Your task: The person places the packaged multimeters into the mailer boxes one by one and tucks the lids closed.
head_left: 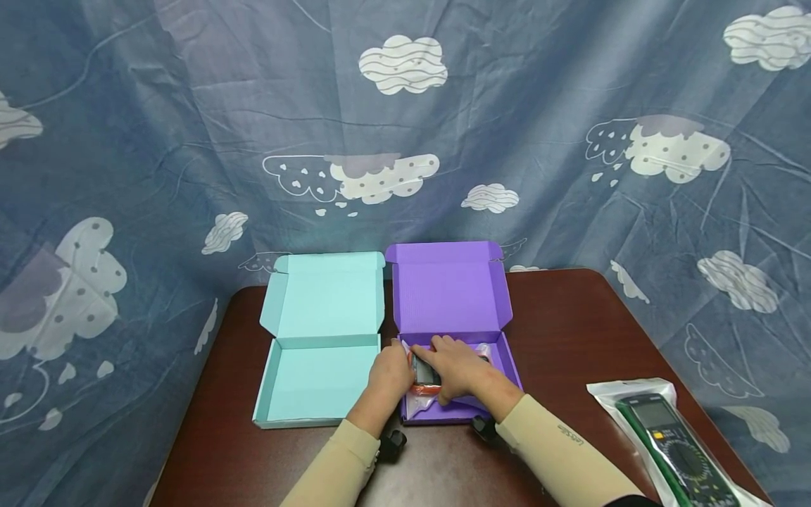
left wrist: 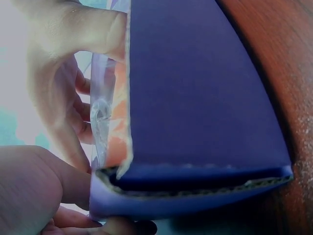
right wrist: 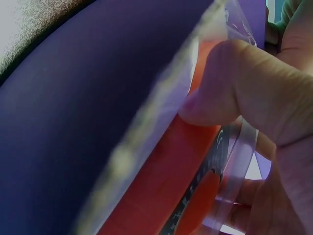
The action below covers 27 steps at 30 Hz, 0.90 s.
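An orange multimeter (head_left: 426,389) with a grey screen lies in a clear plastic bag (head_left: 415,405) inside the open purple box (head_left: 443,415). From above, my right hand (head_left: 459,370) grips it. The thumb (right wrist: 220,93) is on its orange edge in the right wrist view, and the fingers reach over the far side. My left hand (head_left: 388,373) pinches the box's left wall, with the thumb inside and fingertips outside near the corner in the left wrist view. Part of the multimeter is hidden under the right hand.
An open light-blue box (head_left: 317,384) stands left of the purple one, its lid raised. A green multimeter (head_left: 681,451) in a clear bag lies at the table's right front. A cloud-patterned curtain (head_left: 405,113) hangs behind the brown table (head_left: 551,331).
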{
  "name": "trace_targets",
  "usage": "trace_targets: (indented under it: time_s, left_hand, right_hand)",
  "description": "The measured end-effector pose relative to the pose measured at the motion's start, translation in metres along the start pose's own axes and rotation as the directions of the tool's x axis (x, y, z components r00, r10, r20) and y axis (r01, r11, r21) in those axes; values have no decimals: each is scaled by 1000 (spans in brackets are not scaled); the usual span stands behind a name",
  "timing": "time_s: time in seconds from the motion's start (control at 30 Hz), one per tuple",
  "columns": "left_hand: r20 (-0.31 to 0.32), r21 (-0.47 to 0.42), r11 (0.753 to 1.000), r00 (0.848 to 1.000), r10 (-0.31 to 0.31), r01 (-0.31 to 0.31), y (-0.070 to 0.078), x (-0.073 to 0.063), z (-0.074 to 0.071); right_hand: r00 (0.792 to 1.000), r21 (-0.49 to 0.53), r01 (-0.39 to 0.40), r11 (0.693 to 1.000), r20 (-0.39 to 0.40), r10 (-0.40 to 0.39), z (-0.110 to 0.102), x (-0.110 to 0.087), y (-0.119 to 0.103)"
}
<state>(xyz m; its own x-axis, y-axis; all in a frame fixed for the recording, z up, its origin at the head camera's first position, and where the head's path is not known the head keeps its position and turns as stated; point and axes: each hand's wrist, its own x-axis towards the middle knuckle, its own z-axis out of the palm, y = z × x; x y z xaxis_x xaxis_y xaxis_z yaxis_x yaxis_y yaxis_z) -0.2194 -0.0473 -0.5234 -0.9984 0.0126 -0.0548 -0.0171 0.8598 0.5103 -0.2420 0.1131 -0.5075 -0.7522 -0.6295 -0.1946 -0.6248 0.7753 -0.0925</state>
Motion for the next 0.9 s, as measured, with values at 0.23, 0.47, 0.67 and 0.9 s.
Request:
trace_targets:
  time_s: [0.23, 0.47, 0.67, 0.9]
  left_hand:
    - [-2, 0, 1000, 1000, 1, -1, 1, -1, 0]
    - [-7, 14, 1000, 1000, 3, -3, 3, -1, 1]
    - [-7, 8, 1000, 1000, 7, -7, 4, -4, 0]
    - [-19, -11, 1000, 1000, 19, -19, 0, -2, -1]
  right_hand:
    - [1000, 9, -17, 1000, -10, 17, 1, -3, -1]
    - [1000, 11, -19, 1000, -20, 20, 3, -5, -4]
    - [999, 5, -15, 1000, -38, 15, 6, -7, -6]
    - [999, 1, -24, 1000, -43, 24, 8, -10, -6]
